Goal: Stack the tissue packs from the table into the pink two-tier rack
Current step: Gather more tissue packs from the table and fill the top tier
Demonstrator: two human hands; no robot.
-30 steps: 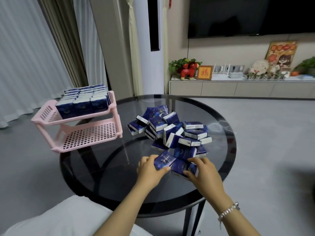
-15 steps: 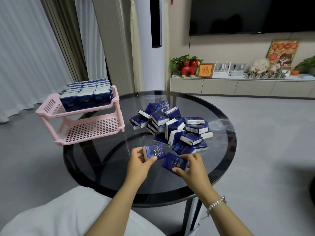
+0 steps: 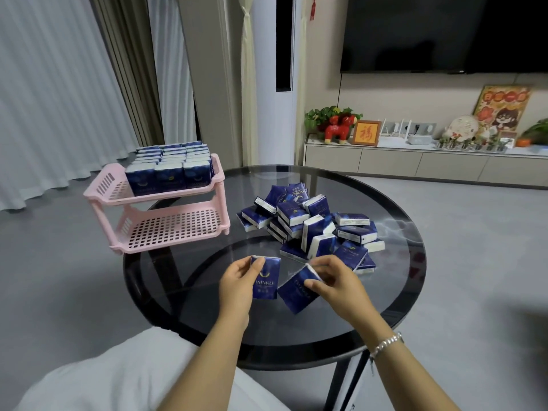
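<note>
A pile of blue tissue packs (image 3: 311, 223) lies on the round dark glass table (image 3: 394, 292). My left hand (image 3: 237, 284) grips one blue tissue pack (image 3: 267, 280) upright above the table's near part. My right hand (image 3: 338, 284) pinches a second, tilted tissue pack (image 3: 296, 290) just beside it. The pink two-tier rack (image 3: 166, 229) stands at the table's left edge. Its upper tier holds several packs in rows (image 3: 170, 164); its lower tier shows only bare grid.
A low cabinet (image 3: 415, 164) with ornaments and a wall television (image 3: 444, 34) lie beyond the table. Curtains (image 3: 59, 93) hang at the left. A white-clad knee (image 3: 133, 372) is at the lower left, by the table's near rim.
Both hands lifted one pack each off the near side of the pile and drew them toward me. The left pack now stands upright and the right one is tilted.
</note>
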